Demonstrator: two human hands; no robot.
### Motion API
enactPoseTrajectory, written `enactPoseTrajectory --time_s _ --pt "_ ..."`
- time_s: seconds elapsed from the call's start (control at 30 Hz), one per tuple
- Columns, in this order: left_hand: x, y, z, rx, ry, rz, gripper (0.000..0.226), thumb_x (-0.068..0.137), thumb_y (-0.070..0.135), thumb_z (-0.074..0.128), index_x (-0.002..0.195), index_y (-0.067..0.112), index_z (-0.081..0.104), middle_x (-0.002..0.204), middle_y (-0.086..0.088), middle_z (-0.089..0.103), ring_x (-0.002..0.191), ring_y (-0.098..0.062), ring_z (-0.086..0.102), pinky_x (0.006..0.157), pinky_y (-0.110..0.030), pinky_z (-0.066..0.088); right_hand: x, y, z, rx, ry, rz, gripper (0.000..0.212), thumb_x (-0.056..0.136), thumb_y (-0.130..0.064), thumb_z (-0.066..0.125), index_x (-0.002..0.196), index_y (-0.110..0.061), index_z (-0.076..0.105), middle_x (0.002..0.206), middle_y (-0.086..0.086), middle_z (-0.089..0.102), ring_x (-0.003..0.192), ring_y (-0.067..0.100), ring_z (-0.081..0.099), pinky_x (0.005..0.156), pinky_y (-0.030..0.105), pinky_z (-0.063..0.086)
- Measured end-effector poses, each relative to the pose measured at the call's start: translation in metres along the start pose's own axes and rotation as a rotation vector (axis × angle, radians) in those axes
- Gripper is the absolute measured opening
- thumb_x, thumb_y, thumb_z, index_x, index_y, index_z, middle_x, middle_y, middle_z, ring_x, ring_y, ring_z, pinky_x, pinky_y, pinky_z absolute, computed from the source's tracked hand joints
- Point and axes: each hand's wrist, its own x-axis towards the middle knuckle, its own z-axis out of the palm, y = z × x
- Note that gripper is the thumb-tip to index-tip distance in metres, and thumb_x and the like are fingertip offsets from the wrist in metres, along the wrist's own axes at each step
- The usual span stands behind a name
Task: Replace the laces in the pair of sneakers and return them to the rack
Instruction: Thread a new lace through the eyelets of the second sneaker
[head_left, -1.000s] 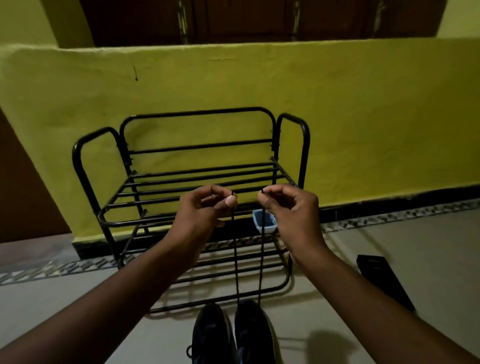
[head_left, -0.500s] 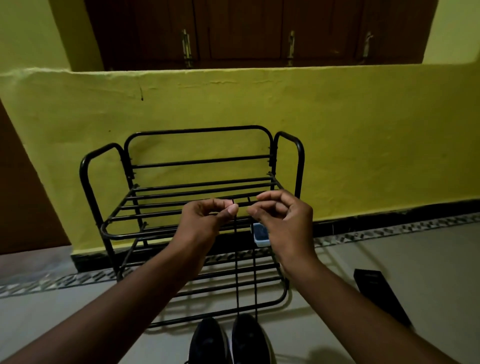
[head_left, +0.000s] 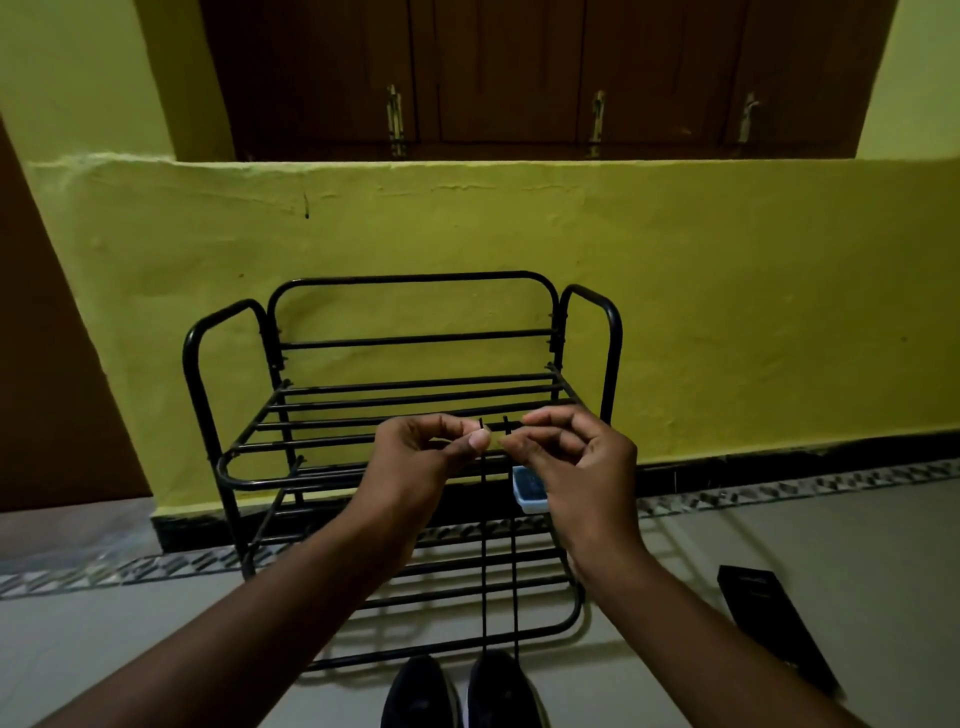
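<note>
Sneakers (head_left: 498, 691): black pair on floor at 6 o'clock, toes toward rack (head_left: 415, 387). Lace (head_left: 483, 571) rises taut in two strands from the 5 o'clock shoe. Tub (head_left: 525, 506) among rack bars, at 6 o'clock of right hand (head_left: 582, 462); contents dark, unidentifiable. Left hand (head_left: 415, 462) grip: narrow pinch on one strand end. Right grip: same, other strand.

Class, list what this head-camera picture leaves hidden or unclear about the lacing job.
Head view only:
Sneakers: eyelets and heels cut off by the bottom edge.
Lace: where it enters the shoes, too dark.
Blue tub: partly behind the right hand; contents too small.
Black flat object on floor: too dark to identify.
</note>
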Motion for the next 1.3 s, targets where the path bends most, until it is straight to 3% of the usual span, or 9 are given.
enactPoseTrajectory --time_s 0.1,0.33,0.57,0.7,0.8,0.9,1.03,1.13,1.3 --pt "-0.001 0.001 0.001 0.001 -0.003 0.001 0.007 0.089 0.015 0.072 0.084 0.011 0.073 0.081 0.007 0.076 0.076 0.008 0.068 0.065 -0.013 0.043 -0.001 -0.001 0.001 0.007 -0.006 0.007 0.020 0.077 -0.009 0.084 0.089 -0.016 0.069 0.078 -0.005 0.076 0.080 0.008 0.073 0.081 0.035 0.057" --pt "-0.001 0.001 0.000 0.014 -0.006 0.005 0.007 0.089 0.016 0.073 0.085 0.010 0.074 0.083 0.005 0.077 0.080 0.006 0.069 0.071 -0.021 0.042 -0.001 -0.001 0.001 0.019 -0.010 -0.003 0.021 0.077 -0.008 0.084 0.091 -0.013 0.069 0.078 -0.004 0.076 0.080 0.008 0.074 0.080 0.031 0.056" --pt "0.002 -0.005 -0.002 0.012 -0.038 0.056 0.007 0.090 0.013 0.070 0.086 0.008 0.074 0.079 0.003 0.075 0.076 0.001 0.069 0.062 -0.008 0.049 0.000 0.001 0.001 0.025 -0.011 -0.003 0.021 0.077 -0.008 0.084 0.090 -0.013 0.070 0.078 -0.004 0.076 0.080 0.007 0.074 0.076 0.027 0.055" --pt "0.005 -0.011 -0.006 0.027 -0.069 0.061 0.009 0.092 0.014 0.067 0.091 0.007 0.072 0.081 0.003 0.073 0.079 0.000 0.068 0.069 -0.015 0.050 0.000 0.007 -0.002 0.031 -0.011 0.009 0.021 0.077 -0.008 0.084 0.090 -0.015 0.069 0.078 -0.006 0.076 0.079 0.006 0.073 0.075 0.025 0.054" --pt "0.010 -0.021 -0.007 -0.022 -0.093 0.030 0.008 0.097 0.013 0.061 0.096 0.007 0.067 0.089 -0.005 0.075 0.085 -0.015 0.072 0.073 -0.024 0.054 0.001 0.020 -0.005 0.033 -0.008 0.032 0.022 0.076 -0.008 0.085 0.091 -0.015 0.069 0.078 -0.006 0.076 0.079 0.006 0.073 0.073 0.021 0.054" --pt "0.013 -0.039 -0.008 -0.071 -0.136 0.007 0.007 0.100 0.008 0.056 0.103 0.003 0.059 0.084 -0.010 0.071 0.066 -0.023 0.064 0.063 -0.031 0.056 0.001 0.037 -0.008 0.049 -0.013 0.059 0.022 0.077 -0.004 0.083 0.093 -0.009 0.068 0.080 0.003 0.076 0.080 0.013 0.074 0.068 0.023 0.057" --pt "0.017 -0.081 -0.003 0.110 -0.162 -0.018 0.006 0.101 0.012 0.059 0.097 0.007 0.061 0.074 -0.006 0.067 0.054 -0.010 0.052 0.047 -0.022 0.038 -0.003 0.067 -0.015 0.096 -0.070 0.128 0.013 0.085 0.004 0.074 0.095 0.001 0.065 0.082 0.016 0.073 0.073 0.024 0.076 0.057 0.028 0.057" --pt "0.021 -0.126 -0.003 0.370 -0.206 0.037 0.009 0.096 0.016 0.067 0.088 0.017 0.067 0.072 0.004 0.070 0.064 -0.006 0.062 0.059 -0.024 0.048 -0.008 0.101 -0.020 0.063 -0.110 0.174 0.008 0.088 0.005 0.070 0.094 0.003 0.066 0.080 0.018 0.072 0.070 0.027 0.075 0.055 0.029 0.056" --pt "0.017 -0.198 -0.001 0.719 -0.341 0.026 0.016 0.088 0.017 0.075 0.076 0.027 0.070 0.075 0.014 0.068 0.073 0.001 0.062 0.062 -0.019 0.045 -0.030 0.171 -0.027 -0.057 -0.137 0.281 0.010 0.090 0.003 0.069 0.095 -0.006 0.070 0.074 0.005 0.071 0.071 0.023 0.074 0.059 0.026 0.055"
